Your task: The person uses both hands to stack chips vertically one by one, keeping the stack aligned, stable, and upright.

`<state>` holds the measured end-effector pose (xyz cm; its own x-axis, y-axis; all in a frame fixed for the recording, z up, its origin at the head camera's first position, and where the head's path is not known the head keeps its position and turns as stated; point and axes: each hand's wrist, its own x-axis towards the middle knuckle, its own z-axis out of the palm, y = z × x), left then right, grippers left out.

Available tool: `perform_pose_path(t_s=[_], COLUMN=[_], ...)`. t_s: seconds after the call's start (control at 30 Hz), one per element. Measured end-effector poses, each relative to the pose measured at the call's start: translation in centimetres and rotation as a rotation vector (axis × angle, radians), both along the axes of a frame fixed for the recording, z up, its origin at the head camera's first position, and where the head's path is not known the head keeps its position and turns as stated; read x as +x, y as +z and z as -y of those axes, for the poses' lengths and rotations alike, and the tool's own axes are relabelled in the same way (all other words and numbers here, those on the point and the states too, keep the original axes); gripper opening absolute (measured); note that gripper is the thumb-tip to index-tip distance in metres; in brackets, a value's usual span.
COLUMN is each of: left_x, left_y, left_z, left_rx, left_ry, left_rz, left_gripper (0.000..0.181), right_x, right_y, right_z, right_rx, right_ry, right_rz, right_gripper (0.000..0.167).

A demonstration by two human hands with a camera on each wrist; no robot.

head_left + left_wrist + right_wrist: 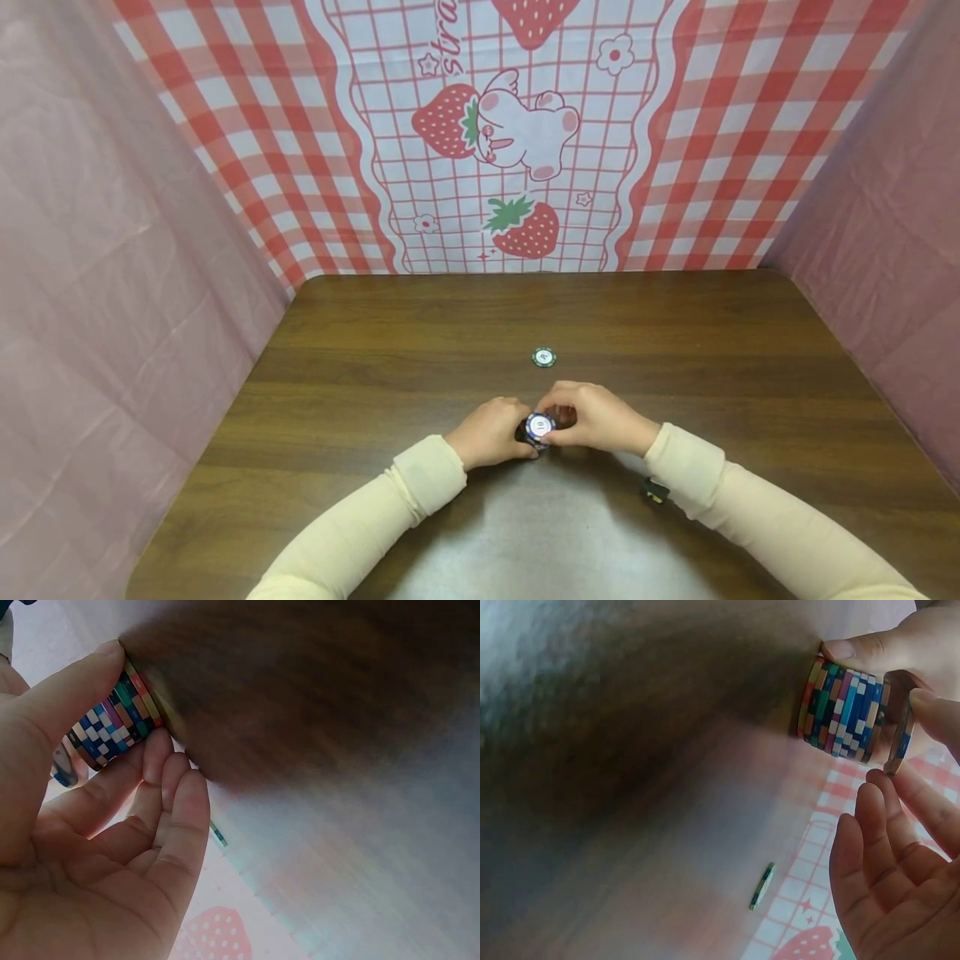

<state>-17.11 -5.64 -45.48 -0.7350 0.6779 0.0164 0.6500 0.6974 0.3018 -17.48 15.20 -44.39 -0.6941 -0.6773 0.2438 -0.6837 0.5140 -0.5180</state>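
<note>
A stack of poker chips (pixel 844 709) in several colours stands on the table near the middle. My left hand (pixel 493 432) grips the stack from its left side, thumb and fingers curled round the lower chips. Just over the stack's top, my right hand (pixel 596 417) pinches a blue and white poker chip (pixel 540 427) marked 10 between thumb and fingers. In the right wrist view a narrow gap separates this chip (pixel 901 742) from the stack, and it is slightly tilted. Beyond both hands, a green and white poker chip (pixel 544 357) lies flat.
The brown wood-grain table (pixel 360 333) has rounded far corners. Behind it hangs a red checked strawberry cloth (pixel 495 167), and pink curtains (pixel 112 250) flank both sides. A small dark device (pixel 655 490) sits by the right cuff.
</note>
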Motion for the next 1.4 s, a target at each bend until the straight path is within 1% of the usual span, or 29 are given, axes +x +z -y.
perform_pose_path(t_s=[0.1, 0.4, 1.0, 1.27, 1.4], left_x=[-0.02, 0.02, -0.07, 0.13, 0.12], left_y=[-0.02, -0.11, -0.31, -0.03, 0.03], left_z=[0.0, 0.0, 0.02, -0.08, -0.08], left_rx=[0.001, -0.005, 0.015, -0.003, -0.005], left_ry=[0.003, 0.013, 0.014, 0.016, 0.018], left_rz=[-0.003, 0.007, 0.002, -0.009, -0.011], left_gripper=[0.028, 0.029, 0.03, 0.034, 0.035], right_x=[0.05, 0.32, 0.53, 0.5, 0.41], right_y=[-0.08, -0.3, -0.29, -0.34, -0.47], right_z=[0.16, 0.48, 0.75, 0.73, 0.72], right_rx=[0.004, 0.023, 0.051, 0.052, 0.037], right_ry=[0.003, -0.02, -0.044, -0.039, -0.028], right_rz=[-0.009, 0.033, 0.017, 0.021, 0.016], right_gripper=[0.026, 0.027, 0.026, 0.027, 0.027])
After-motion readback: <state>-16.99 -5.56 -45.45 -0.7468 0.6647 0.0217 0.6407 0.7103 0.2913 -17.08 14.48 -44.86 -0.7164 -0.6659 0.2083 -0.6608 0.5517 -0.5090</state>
